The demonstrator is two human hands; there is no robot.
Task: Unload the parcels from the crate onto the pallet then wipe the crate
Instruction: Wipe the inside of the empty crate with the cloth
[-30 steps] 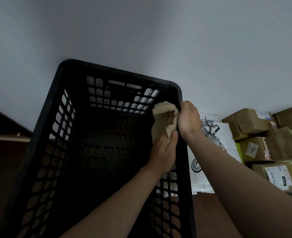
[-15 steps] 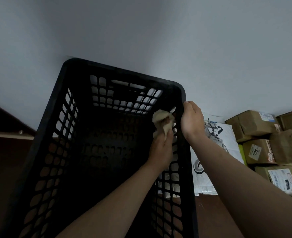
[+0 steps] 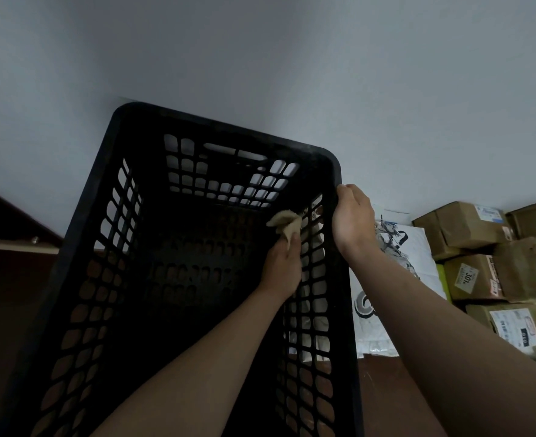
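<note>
A black perforated plastic crate (image 3: 80, 247) fills the lower left and middle of the view, with nothing lying inside it. My left hand (image 3: 284, 268) reaches inside and holds a crumpled beige cloth (image 3: 287, 225) against the inner face of the right side wall. My right hand (image 3: 353, 222) grips the top rim of that same wall from outside. Brown cardboard parcels (image 3: 471, 228) and a white printed mailer bag (image 3: 395, 263) are stacked to the right of the crate.
A pale wall rises behind the crate. Dark brown floor shows at the lower right, and a dark wooden surface with a light edge (image 3: 14, 244) lies at the left. More taped parcels (image 3: 512, 326) sit at the far right edge.
My left hand has moved the cloth down from the rim, deeper along the right inner wall. My right hand keeps its grip on the rim. The view has shifted slightly.
</note>
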